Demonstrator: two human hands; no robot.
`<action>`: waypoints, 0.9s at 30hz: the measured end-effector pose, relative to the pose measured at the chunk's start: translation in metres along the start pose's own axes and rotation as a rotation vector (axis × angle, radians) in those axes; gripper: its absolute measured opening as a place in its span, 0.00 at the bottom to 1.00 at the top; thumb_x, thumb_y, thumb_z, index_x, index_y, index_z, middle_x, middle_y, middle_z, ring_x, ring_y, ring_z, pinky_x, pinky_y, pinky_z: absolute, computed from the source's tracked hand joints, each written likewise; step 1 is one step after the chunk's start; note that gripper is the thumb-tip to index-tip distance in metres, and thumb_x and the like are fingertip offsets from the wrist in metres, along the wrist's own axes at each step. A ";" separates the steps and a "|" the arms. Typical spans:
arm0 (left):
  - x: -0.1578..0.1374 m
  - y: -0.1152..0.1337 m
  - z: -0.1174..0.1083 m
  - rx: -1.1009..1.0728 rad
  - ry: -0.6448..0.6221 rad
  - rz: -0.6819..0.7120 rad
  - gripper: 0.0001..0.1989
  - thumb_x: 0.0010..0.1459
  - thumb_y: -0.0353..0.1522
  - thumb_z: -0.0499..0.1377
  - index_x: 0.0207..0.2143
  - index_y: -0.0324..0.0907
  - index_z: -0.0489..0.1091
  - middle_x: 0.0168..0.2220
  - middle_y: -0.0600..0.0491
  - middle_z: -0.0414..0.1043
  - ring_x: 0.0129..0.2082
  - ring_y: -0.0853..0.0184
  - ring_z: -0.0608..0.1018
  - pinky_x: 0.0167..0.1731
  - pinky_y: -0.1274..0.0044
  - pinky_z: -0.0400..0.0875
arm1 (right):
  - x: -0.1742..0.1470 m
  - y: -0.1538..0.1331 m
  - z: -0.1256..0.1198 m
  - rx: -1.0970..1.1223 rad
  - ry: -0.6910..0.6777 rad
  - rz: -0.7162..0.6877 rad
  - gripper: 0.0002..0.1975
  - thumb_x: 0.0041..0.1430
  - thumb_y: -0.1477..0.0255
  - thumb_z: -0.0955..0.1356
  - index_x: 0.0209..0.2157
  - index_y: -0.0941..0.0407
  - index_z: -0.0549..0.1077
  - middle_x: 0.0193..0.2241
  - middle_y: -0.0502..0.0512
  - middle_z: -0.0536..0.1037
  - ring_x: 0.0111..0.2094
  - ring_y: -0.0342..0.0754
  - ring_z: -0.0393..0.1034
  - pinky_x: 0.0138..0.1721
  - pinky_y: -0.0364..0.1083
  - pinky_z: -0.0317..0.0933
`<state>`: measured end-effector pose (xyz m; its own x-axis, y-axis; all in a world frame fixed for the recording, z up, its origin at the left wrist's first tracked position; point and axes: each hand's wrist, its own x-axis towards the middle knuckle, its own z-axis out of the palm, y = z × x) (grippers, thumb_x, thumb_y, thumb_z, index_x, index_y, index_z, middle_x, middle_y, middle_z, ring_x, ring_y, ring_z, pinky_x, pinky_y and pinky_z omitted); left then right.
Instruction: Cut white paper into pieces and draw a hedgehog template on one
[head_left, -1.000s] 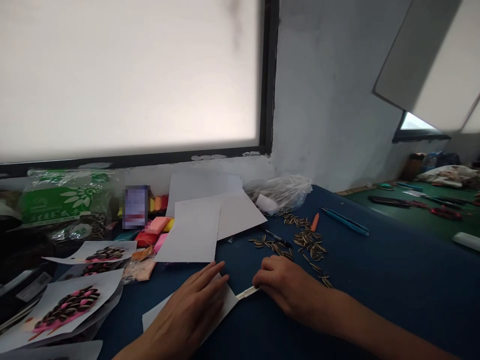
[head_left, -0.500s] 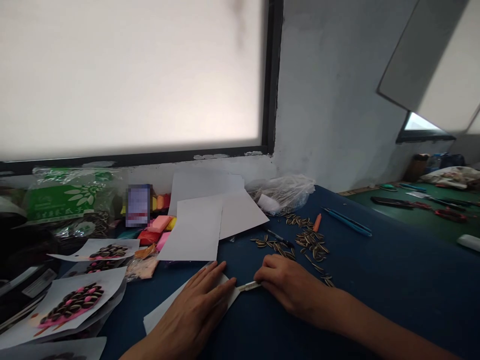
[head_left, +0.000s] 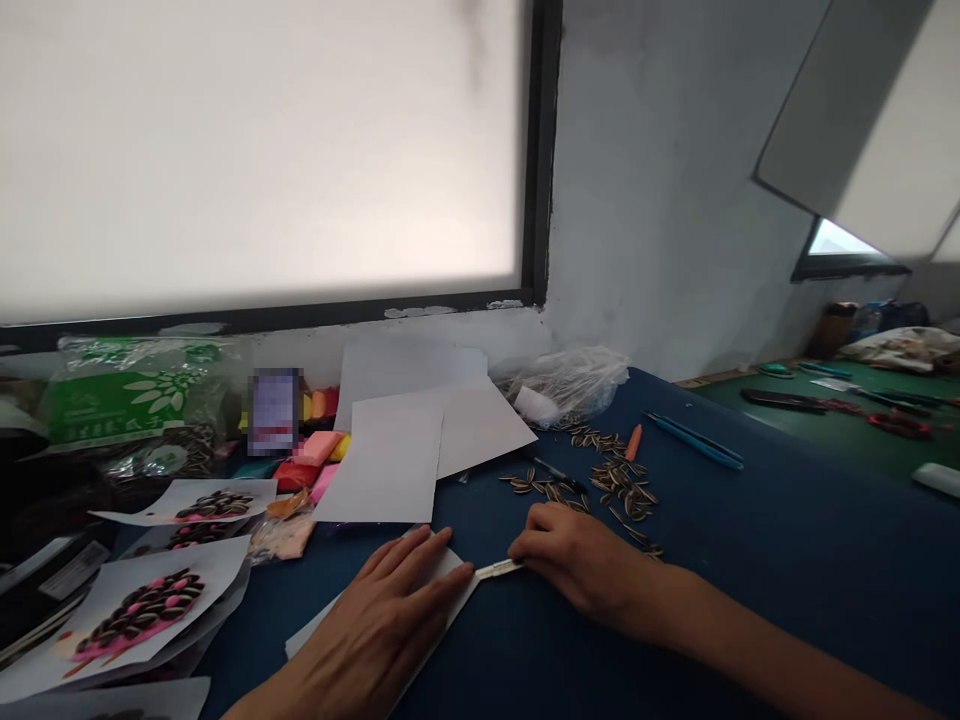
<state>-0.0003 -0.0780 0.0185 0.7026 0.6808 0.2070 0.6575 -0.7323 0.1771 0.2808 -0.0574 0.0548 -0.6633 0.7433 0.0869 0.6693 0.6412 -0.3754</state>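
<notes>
My left hand (head_left: 394, 605) lies flat with fingers stretched out on a sheet of white paper (head_left: 309, 632), pressing it against the blue tabletop (head_left: 540, 655). My right hand (head_left: 581, 560) pinches one end of a slim whitish strip (head_left: 496, 569); its other end meets the paper's right corner, close to my left fingertips. The strip's exact kind is hard to make out. Loose sunflower seeds (head_left: 626, 490) are scattered just beyond my right hand, with a dark pen (head_left: 556, 474) among them.
More white sheets (head_left: 386, 460) lie ahead, beside packs of coloured clay (head_left: 319, 447). Papers with seed-and-clay pictures (head_left: 142, 610) are piled at left, below a green seed bag (head_left: 112, 400). Blue tweezers (head_left: 697, 442), an orange stick (head_left: 634, 442) and a plastic bag (head_left: 581, 380) are at right.
My hands and the strip stay almost in place. My left hand has shifted very slightly on the paper, and the view has moved a little.
</notes>
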 end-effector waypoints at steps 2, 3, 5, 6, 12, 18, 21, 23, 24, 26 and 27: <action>0.001 0.000 -0.001 0.008 -0.010 0.001 0.22 0.73 0.36 0.48 0.66 0.60 0.56 0.68 0.52 0.54 0.64 0.48 0.62 0.54 0.55 0.69 | 0.000 0.001 -0.001 0.019 -0.010 -0.018 0.14 0.71 0.74 0.61 0.48 0.55 0.77 0.38 0.56 0.72 0.37 0.47 0.68 0.38 0.44 0.62; 0.001 0.000 -0.001 0.013 -0.017 -0.008 0.22 0.73 0.37 0.48 0.66 0.60 0.56 0.68 0.52 0.54 0.64 0.48 0.62 0.54 0.55 0.68 | 0.000 0.001 -0.001 0.027 -0.010 -0.027 0.14 0.71 0.75 0.61 0.49 0.55 0.76 0.38 0.56 0.72 0.37 0.47 0.68 0.38 0.44 0.62; 0.002 0.001 0.002 0.024 -0.016 -0.033 0.22 0.73 0.39 0.47 0.67 0.60 0.55 0.68 0.52 0.53 0.64 0.48 0.62 0.55 0.55 0.68 | 0.000 0.000 -0.002 0.035 -0.010 -0.037 0.15 0.71 0.75 0.61 0.49 0.55 0.77 0.38 0.57 0.72 0.36 0.47 0.68 0.37 0.44 0.62; 0.002 0.001 0.004 0.031 -0.013 -0.047 0.21 0.74 0.39 0.46 0.67 0.60 0.54 0.68 0.52 0.53 0.65 0.48 0.61 0.55 0.55 0.67 | 0.000 -0.001 -0.002 0.035 -0.009 -0.034 0.14 0.70 0.75 0.61 0.49 0.55 0.77 0.38 0.57 0.72 0.36 0.47 0.68 0.37 0.44 0.62; 0.003 -0.001 0.021 0.103 0.035 -0.112 0.22 0.74 0.40 0.45 0.67 0.58 0.54 0.69 0.49 0.49 0.65 0.48 0.60 0.56 0.54 0.67 | 0.000 -0.003 0.005 -0.004 0.035 0.001 0.13 0.68 0.76 0.63 0.47 0.57 0.77 0.37 0.56 0.72 0.35 0.47 0.68 0.36 0.44 0.62; 0.004 -0.001 0.023 0.119 0.002 -0.100 0.22 0.75 0.39 0.41 0.68 0.58 0.53 0.69 0.49 0.51 0.66 0.46 0.57 0.55 0.49 0.65 | 0.001 0.000 0.010 -0.032 0.071 -0.007 0.13 0.69 0.74 0.63 0.46 0.55 0.78 0.35 0.55 0.71 0.34 0.46 0.67 0.34 0.44 0.60; 0.003 0.001 0.021 0.118 -0.007 -0.109 0.21 0.75 0.39 0.40 0.68 0.58 0.53 0.68 0.50 0.53 0.66 0.46 0.57 0.55 0.48 0.65 | 0.000 0.000 0.008 -0.028 0.064 -0.005 0.13 0.69 0.74 0.63 0.46 0.55 0.79 0.35 0.55 0.71 0.33 0.46 0.67 0.34 0.44 0.60; 0.003 0.002 0.020 0.114 -0.007 -0.107 0.22 0.75 0.39 0.41 0.68 0.57 0.53 0.68 0.50 0.53 0.66 0.45 0.57 0.55 0.49 0.65 | 0.000 0.000 0.009 -0.031 0.076 -0.003 0.13 0.70 0.74 0.62 0.46 0.55 0.79 0.35 0.55 0.71 0.33 0.46 0.67 0.34 0.44 0.60; 0.002 0.002 0.020 0.111 -0.011 -0.106 0.22 0.75 0.39 0.41 0.68 0.57 0.53 0.68 0.51 0.52 0.66 0.45 0.57 0.55 0.49 0.65 | 0.000 0.000 0.011 -0.035 0.084 -0.005 0.13 0.69 0.74 0.62 0.45 0.55 0.79 0.35 0.55 0.71 0.33 0.46 0.67 0.34 0.44 0.60; 0.002 0.002 0.020 0.115 -0.012 -0.108 0.22 0.75 0.39 0.42 0.68 0.58 0.51 0.68 0.52 0.52 0.66 0.45 0.57 0.55 0.49 0.65 | 0.000 0.001 0.014 -0.045 0.103 -0.015 0.13 0.69 0.75 0.63 0.45 0.56 0.79 0.35 0.55 0.70 0.33 0.46 0.67 0.34 0.44 0.60; 0.002 0.002 0.020 0.119 -0.011 -0.110 0.22 0.75 0.39 0.42 0.68 0.59 0.51 0.68 0.53 0.52 0.66 0.46 0.57 0.55 0.49 0.65 | 0.000 0.001 0.015 -0.047 0.110 -0.022 0.13 0.69 0.74 0.62 0.45 0.56 0.79 0.35 0.56 0.70 0.33 0.46 0.67 0.34 0.44 0.60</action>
<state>0.0079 -0.0781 -0.0004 0.6273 0.7573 0.1819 0.7577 -0.6474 0.0824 0.2763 -0.0592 0.0408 -0.6389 0.7438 0.1965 0.6718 0.6639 -0.3285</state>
